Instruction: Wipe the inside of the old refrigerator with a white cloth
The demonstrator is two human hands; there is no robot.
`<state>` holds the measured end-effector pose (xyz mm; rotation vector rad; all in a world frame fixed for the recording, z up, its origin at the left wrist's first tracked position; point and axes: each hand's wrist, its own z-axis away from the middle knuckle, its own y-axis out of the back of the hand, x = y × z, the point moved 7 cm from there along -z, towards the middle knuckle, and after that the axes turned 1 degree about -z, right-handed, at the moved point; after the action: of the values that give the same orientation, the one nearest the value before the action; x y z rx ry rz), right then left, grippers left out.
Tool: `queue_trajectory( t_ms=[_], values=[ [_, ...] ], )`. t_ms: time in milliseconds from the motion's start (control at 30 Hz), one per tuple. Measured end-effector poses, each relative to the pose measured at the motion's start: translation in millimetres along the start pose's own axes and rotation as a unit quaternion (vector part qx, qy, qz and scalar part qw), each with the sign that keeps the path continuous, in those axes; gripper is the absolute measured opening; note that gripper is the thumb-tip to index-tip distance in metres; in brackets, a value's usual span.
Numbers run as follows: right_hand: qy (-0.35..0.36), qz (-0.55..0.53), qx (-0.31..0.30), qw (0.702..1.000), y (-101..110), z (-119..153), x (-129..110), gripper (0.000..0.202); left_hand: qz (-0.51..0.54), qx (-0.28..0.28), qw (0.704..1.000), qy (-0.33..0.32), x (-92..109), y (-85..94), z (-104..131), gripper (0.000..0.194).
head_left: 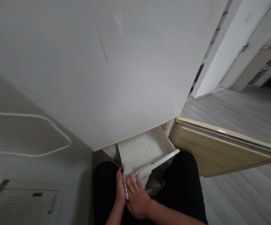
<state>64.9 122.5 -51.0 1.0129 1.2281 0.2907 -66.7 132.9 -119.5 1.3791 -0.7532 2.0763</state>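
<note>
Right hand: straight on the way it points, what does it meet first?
The right hand would likely meet the white cloth under it first, then the drawer's front edge; depth is unclear.

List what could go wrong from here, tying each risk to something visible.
The white drawer juts out; pressure near its front corner might tip it.
The white cloth-like sheet under the right hand could slip or catch on the drawer's edge.
The open door stands beside the right knee and might get bumped.
</note>
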Motion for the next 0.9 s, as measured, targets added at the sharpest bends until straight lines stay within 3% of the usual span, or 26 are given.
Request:
queue_trajectory(
  t_ms=[100,167,267,367,467,533,667,800,900],
  values=[
    [0.079,0.019,-0.019,0.997,-3,-12,-16,0.074,0.138,0.008,0.982,0.125,-9,6.3,5,0.049],
    [0.112,0.036,-0.026,0.993,6,-11,-11,0.069,0.179,0.033,0.971,0.157,-11,8.8,8,0.043],
    [0.089,0.059,0.013,0.994,20,-1,16,0.062,0.169,0.025,0.977,0.131,-10,4.8,6,0.048],
    [-0.012,0.095,0.102,0.99,37,18,61,0.057,0.1,-0.012,0.994,0.048,-7,0.1,1,0.064],
    [-0.117,0.126,0.204,0.964,63,44,113,0.052,-0.006,-0.035,0.999,-0.01,-7,-1.4,0,0.067],
    [-0.184,0.125,0.294,0.93,83,61,148,0.052,-0.065,-0.04,0.997,-0.024,-7,-2.9,2,0.069],
    [-0.283,0.049,0.477,0.831,110,84,202,0.067,-0.129,-0.041,0.989,-0.064,-2,-9.8,9,0.079],
    [-0.341,-0.124,0.6,0.713,117,94,234,0.099,-0.135,-0.046,0.988,-0.057,0,-13.8,12,0.079],
    [-0.341,-0.315,0.65,0.601,115,103,257,0.106,-0.143,-0.053,0.987,-0.052,0,-13.9,12,0.083]
  ],
)
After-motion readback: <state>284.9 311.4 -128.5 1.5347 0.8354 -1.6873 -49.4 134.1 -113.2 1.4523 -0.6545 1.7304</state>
